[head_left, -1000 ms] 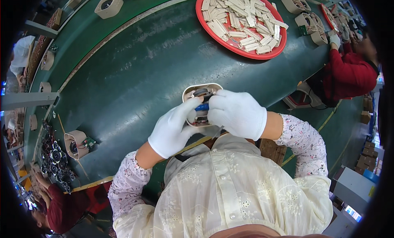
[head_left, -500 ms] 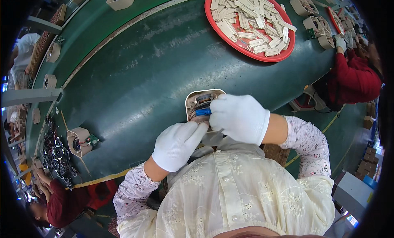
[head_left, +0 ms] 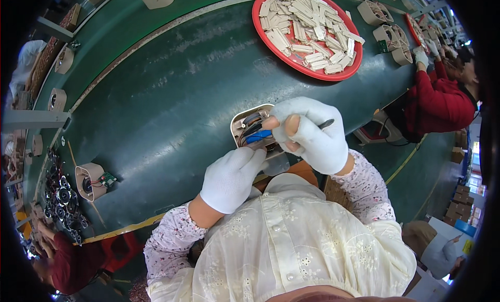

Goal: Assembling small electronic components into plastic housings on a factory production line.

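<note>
Close in front of me on the green bench lies an open beige plastic housing [head_left: 235, 126]. It contains a round dark part [head_left: 253, 119], thin wires and a blue cylindrical part [head_left: 259, 136]. My left hand [head_left: 229, 178], in a white glove, is closed on the housing's near left edge, its fingertips beside the blue part. My right hand [head_left: 312, 133], in a white glove with bare fingertips, pinches a slim dark tool [head_left: 326, 124] above the housing's right side. The tool's dark tip reaches in beside the round part. My right hand hides part of the housing.
A red round tray [head_left: 350, 73] of flat cream pieces stands beyond my hands. To the left are another beige housing [head_left: 86, 173] with a green board and a pile of black speaker parts [head_left: 65, 198]. More housings [head_left: 375, 13] stand far right, near a co-worker in red [head_left: 442, 101].
My right hand has turned and lifted slightly, so its bare fingertips and the slim dark tool now show. The left hand stays at the housing. The whole view has shifted a little.
</note>
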`<action>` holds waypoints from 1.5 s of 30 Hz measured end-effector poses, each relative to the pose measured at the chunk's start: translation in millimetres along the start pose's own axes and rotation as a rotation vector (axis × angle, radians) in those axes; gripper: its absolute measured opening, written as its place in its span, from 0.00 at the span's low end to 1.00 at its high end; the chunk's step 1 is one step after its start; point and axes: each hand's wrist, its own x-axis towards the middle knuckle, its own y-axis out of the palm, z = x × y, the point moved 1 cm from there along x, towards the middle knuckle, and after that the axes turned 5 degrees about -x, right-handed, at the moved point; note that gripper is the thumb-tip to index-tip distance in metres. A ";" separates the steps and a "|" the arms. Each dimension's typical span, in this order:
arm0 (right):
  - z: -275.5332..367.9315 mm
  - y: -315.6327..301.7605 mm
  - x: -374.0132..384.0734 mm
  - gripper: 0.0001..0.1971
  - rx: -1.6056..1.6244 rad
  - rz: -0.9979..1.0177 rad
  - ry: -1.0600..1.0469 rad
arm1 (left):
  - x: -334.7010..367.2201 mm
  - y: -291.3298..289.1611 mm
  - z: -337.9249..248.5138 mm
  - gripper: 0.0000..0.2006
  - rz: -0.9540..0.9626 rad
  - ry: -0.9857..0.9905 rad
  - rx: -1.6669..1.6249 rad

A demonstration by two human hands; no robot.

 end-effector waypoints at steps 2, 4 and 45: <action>-2.9 1.5 -1.2 0.11 -0.023 0.003 -0.003 | 0.5 -1.3 -0.3 0.19 0.040 -0.035 0.007; -10.2 0.0 -6.3 0.11 -0.011 0.019 -0.058 | -1.7 -0.6 0.2 0.19 0.047 -0.040 0.008; 5.3 -107.1 23.1 0.06 -1.581 -0.292 -0.412 | -1.5 -17.4 19.5 0.33 0.030 -0.027 -0.057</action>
